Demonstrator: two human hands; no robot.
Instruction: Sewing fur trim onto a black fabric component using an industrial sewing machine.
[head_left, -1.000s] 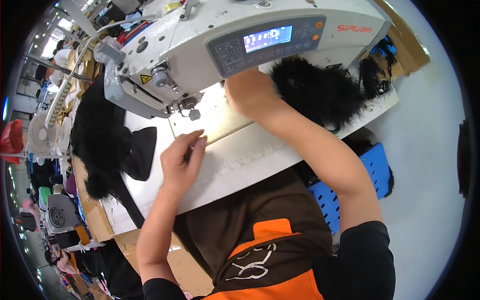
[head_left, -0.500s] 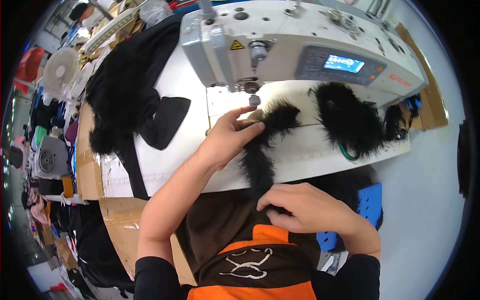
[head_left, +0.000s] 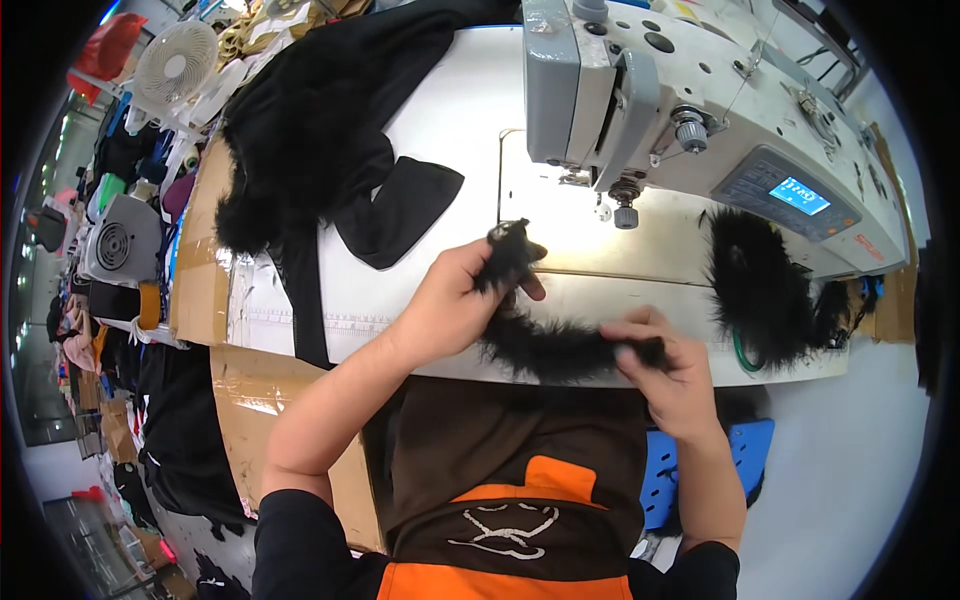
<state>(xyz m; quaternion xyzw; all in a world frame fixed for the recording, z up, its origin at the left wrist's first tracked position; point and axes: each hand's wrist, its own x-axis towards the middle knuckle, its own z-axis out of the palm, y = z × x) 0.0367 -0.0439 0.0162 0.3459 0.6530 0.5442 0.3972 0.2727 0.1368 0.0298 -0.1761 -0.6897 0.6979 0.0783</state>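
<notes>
Below the sewing machine (head_left: 700, 110), my left hand (head_left: 445, 305) and right hand (head_left: 670, 375) pinch a black fur strip (head_left: 545, 345); loose fur could snag near the needle.

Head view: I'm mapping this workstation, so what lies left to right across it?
White round fan → black furry fabric pile → left hand → right hand → white sewing machine's blue screen.
</notes>
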